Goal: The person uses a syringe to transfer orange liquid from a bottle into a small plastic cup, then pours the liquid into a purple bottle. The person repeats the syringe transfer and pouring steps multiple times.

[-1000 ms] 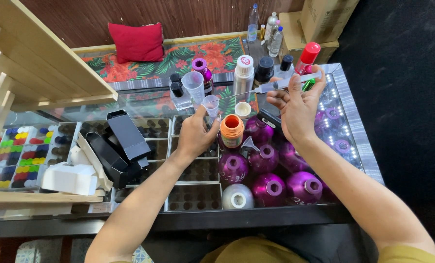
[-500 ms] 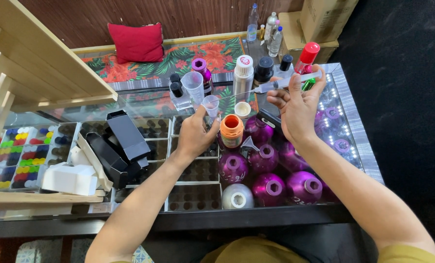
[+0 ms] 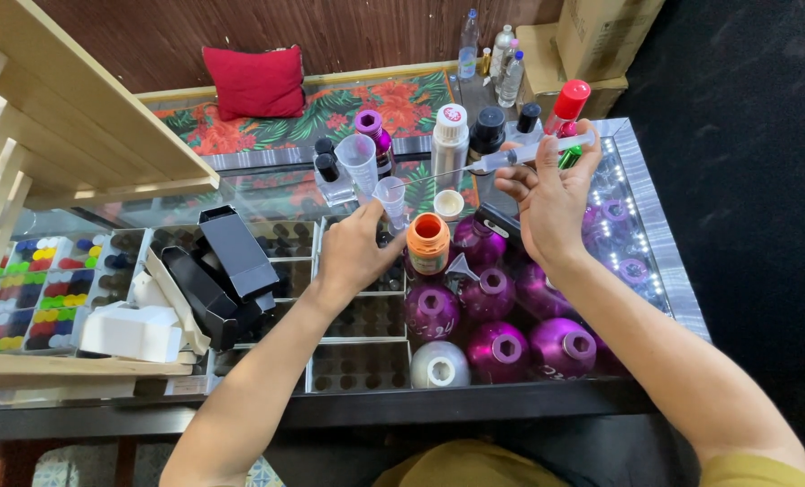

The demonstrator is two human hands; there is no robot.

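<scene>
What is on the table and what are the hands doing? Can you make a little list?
left hand: holds a small clear cup by its fingers
right hand: holds a syringe, needle pointing toward the cup
in front: orange-capped bottle, shiny purple bottles
behind: measuring cup, white bottle
left side: black boxes, tray of coloured caps

Both forearms reach forward, bare. Left hand (image 3: 353, 257) — knuckles up, fingers curled down in a pinch, thumb forward. Right hand (image 3: 551, 203) raised higher, back toward camera — fingers bent around something thin, thumb extended up.
</scene>
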